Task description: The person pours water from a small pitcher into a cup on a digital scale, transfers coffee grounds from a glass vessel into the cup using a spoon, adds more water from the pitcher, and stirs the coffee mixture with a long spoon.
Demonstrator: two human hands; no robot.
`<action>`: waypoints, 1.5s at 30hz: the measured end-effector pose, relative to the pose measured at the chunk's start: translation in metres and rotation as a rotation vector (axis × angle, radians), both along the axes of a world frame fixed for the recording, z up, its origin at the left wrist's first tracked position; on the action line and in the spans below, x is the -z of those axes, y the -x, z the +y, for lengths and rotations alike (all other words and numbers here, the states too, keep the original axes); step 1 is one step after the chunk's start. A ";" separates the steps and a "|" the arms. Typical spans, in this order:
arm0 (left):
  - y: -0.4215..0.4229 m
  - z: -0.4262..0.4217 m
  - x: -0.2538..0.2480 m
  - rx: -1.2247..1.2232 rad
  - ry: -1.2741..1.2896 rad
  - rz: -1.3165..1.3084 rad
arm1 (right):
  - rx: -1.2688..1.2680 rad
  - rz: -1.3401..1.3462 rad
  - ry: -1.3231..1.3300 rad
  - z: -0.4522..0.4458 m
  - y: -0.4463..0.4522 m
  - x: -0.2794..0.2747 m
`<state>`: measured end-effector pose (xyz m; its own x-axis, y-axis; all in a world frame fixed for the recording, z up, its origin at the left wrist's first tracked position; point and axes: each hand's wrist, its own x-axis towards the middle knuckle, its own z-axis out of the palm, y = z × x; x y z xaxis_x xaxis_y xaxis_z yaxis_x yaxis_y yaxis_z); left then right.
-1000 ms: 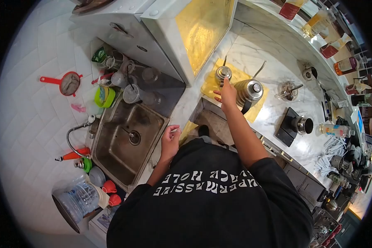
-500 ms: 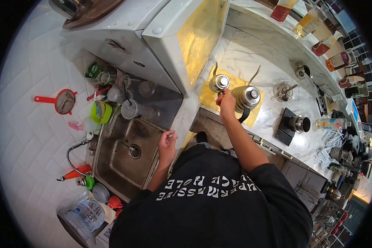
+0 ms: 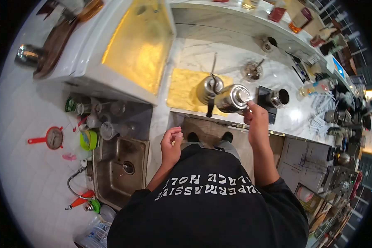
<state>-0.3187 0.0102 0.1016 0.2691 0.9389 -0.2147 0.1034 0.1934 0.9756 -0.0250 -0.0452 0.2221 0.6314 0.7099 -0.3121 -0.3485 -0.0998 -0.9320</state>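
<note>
marble counter point(image 3: 295, 115) | on it: yellow cloth point(image 3: 182, 91) | glass jar point(image 3: 251, 74) | black slab point(image 3: 262, 98) | clear bottle point(image 3: 315, 88)

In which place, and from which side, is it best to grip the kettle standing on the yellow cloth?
Probably by its black handle, coming from the near side: the kettle stands with this handle toward the near edge of the yellow cloth, while its thin spout points away.

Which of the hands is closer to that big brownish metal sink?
Left. The empty left hand is off to one side of the sink; the right hand is farther away, gripping a shiny silver metal kettle.
</note>
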 end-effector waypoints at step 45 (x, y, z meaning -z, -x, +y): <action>-0.310 -0.017 0.105 0.174 -0.900 0.794 | -0.353 -1.372 0.513 -0.115 -0.286 -0.050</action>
